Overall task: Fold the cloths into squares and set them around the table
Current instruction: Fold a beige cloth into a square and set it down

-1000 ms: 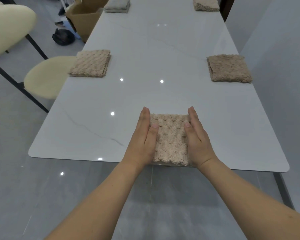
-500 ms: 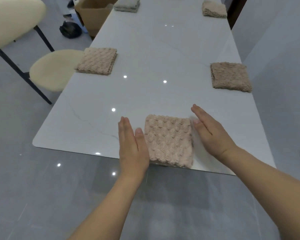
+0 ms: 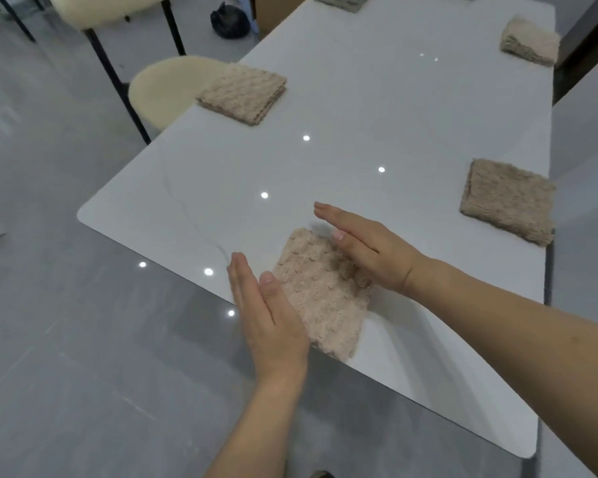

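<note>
Hands (image 3: 270,315) (image 3: 366,250) again flank the folded cloth (image 3: 321,294) — fingers straight, holding nothing — right now overlapping its edge.

We see nearest cloth (image 3: 321,291) on table (image 3: 377,108) at near edge, between left hand (image 3: 268,315) and right hand (image 3: 366,248); four more folded cloths along both long sides.

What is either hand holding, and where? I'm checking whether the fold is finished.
Nothing is held. Left hand and right hand, fingers straight, flank the folded cloth.
</note>
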